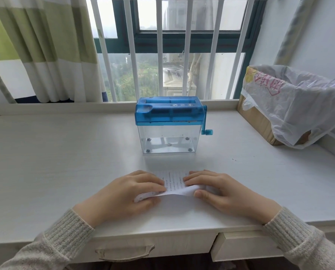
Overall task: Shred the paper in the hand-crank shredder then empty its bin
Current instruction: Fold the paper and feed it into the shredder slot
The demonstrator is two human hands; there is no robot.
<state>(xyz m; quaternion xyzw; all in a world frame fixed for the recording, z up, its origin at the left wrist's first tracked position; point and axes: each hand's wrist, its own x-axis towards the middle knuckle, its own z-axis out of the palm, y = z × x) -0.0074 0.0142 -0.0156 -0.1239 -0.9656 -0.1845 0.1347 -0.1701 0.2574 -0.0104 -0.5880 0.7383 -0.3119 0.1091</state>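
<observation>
Tabletop (65, 152) reads as matt, pale, faintly grained laminate. On it, the shredder (169, 114) has a glossy translucent blue plastic top and crank (206, 129), over a clear, smooth plastic bin (167, 141) with small grey feet showing through. The paper (174, 184) is thin, matt white, printed, creased. Sleeves (69, 230) are a ribbed, fuzzy knit. At the right edge, thin crinkled plastic bag (299, 106), slightly shiny, over a dull brown cardboard box (256, 121). Curtain (46, 45) is soft woven cloth.
</observation>
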